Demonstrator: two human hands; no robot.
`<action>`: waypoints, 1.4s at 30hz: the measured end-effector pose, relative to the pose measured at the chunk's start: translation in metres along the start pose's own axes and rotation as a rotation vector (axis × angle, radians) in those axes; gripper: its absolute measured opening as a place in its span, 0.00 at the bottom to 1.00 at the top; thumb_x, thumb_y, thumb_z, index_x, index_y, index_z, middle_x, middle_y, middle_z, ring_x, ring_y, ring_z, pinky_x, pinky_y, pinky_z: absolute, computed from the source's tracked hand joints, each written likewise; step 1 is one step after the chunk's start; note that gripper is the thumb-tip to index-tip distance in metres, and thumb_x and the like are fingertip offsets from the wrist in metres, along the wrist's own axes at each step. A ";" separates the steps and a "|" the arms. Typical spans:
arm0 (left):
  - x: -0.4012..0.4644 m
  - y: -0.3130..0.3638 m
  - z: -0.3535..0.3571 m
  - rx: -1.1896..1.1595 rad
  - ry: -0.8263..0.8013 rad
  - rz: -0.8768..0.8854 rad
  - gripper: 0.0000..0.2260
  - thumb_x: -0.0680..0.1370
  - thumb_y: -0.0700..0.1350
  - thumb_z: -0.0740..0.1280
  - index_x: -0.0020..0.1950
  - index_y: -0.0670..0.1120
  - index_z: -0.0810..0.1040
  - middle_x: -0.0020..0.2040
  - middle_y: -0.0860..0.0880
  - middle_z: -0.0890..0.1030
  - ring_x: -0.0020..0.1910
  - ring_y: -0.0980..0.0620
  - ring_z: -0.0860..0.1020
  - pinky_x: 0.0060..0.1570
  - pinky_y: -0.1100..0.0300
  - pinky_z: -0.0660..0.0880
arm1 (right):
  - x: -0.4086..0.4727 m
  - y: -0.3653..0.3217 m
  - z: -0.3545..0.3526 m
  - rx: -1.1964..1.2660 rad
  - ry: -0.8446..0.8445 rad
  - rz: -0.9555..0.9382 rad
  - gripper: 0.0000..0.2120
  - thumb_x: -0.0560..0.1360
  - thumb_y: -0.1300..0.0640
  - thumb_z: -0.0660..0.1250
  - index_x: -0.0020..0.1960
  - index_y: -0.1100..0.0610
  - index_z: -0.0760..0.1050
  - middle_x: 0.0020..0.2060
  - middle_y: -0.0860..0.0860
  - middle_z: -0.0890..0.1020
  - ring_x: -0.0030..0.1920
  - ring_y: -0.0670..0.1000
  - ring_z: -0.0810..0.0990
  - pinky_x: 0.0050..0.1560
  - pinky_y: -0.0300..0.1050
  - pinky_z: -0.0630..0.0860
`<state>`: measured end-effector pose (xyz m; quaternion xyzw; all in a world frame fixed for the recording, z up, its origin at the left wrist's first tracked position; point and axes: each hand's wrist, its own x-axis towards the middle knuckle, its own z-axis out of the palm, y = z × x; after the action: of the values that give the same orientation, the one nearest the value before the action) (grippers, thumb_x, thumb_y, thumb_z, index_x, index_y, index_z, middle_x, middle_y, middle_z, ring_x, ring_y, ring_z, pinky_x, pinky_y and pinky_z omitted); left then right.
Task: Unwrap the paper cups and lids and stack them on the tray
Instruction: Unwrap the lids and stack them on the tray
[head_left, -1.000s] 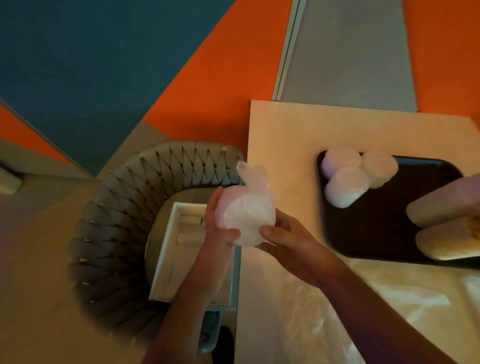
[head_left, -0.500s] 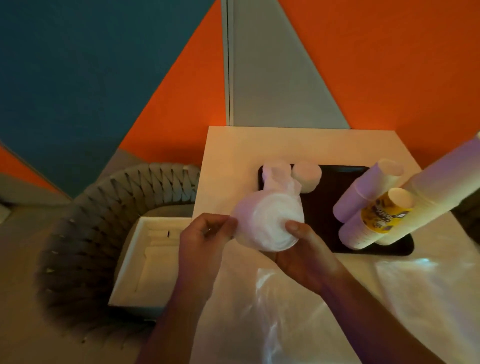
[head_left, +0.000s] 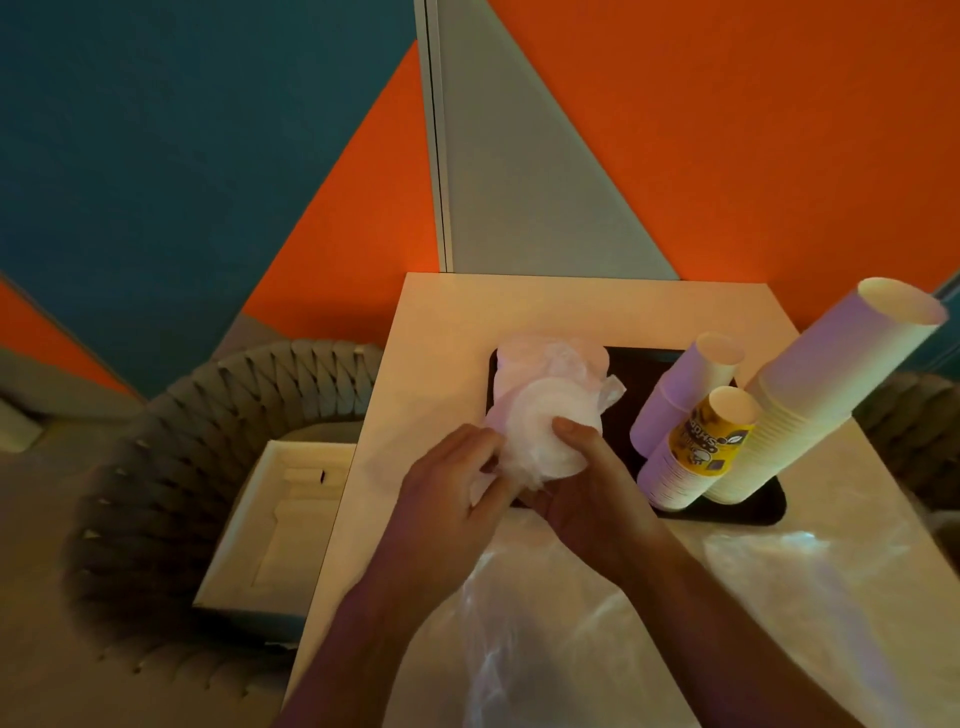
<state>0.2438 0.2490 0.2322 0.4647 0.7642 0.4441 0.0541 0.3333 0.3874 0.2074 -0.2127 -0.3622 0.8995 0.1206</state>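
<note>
Cup stacking appears largely done: three unwrapped stacks of paper cups (head_left: 810, 410) stand on the right of the dark tray (head_left: 769, 512). Lids remain outstanding. A wrapped stack of lids (head_left: 545, 410) is held above the tray's left end. The right hand (head_left: 597, 499) cups it from below, thumb across the top lid. The left hand (head_left: 452, 499) pinches the plastic wrap at its near end. Discarded clear film (head_left: 571, 623) lies on the worktop (head_left: 452, 322). Judged remaining: strip wrap, set lids down.
</note>
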 end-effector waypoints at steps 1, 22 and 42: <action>0.001 -0.001 0.001 -0.014 -0.005 0.019 0.04 0.79 0.47 0.69 0.46 0.50 0.77 0.44 0.57 0.77 0.45 0.59 0.76 0.42 0.73 0.68 | 0.000 -0.001 0.001 0.016 0.013 -0.013 0.42 0.67 0.46 0.78 0.74 0.62 0.68 0.63 0.66 0.80 0.61 0.62 0.81 0.64 0.58 0.76; 0.020 -0.021 -0.004 -0.005 -0.139 0.062 0.10 0.79 0.51 0.68 0.41 0.58 0.70 0.38 0.62 0.72 0.40 0.61 0.72 0.38 0.73 0.64 | 0.028 -0.013 0.015 0.155 0.087 -0.134 0.28 0.77 0.42 0.64 0.68 0.61 0.77 0.58 0.60 0.80 0.58 0.59 0.78 0.60 0.54 0.71; 0.028 -0.044 -0.028 -0.434 -0.150 -0.502 0.10 0.81 0.45 0.67 0.60 0.56 0.81 0.48 0.57 0.85 0.47 0.61 0.82 0.42 0.69 0.76 | 0.036 -0.007 0.035 0.277 0.092 -0.184 0.26 0.76 0.44 0.65 0.66 0.61 0.80 0.60 0.59 0.80 0.60 0.58 0.79 0.67 0.55 0.69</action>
<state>0.1846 0.2451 0.2259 0.2709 0.7363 0.5337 0.3156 0.2856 0.3847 0.2248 -0.2011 -0.2465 0.9153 0.2471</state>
